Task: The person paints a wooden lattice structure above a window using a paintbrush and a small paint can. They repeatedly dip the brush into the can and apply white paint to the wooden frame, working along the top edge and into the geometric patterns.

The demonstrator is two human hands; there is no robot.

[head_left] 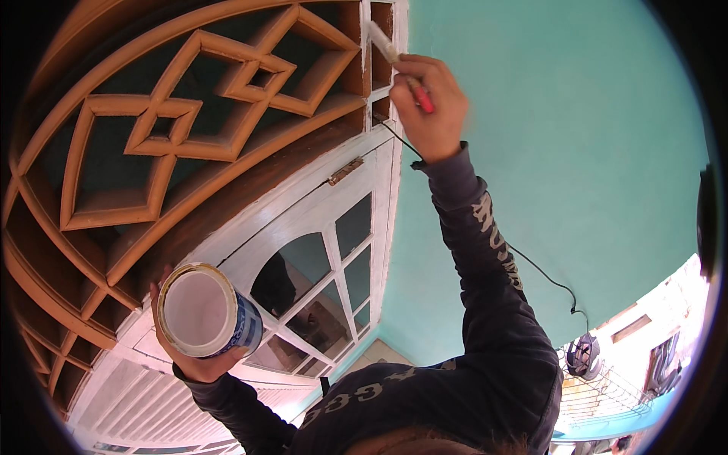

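Note:
My right hand is raised at the top centre and closed around a paintbrush with a red handle end. Its pale bristles reach up and left to the white-painted upright strip at the frame's corner; whether they touch cannot be told. At the lower left, my left hand grips an open paint can from below and the side. The can has a blue label and a whitish inside, its mouth tilted toward view. Beside the strip spreads an orange-brown wooden lattice of diamonds within an arch.
Below the lattice stands a white door with glass panes and a rusty hinge. A turquoise wall fills the right side. A thin black cable hangs along it. At the lower right is a wire rack with a dark object near it.

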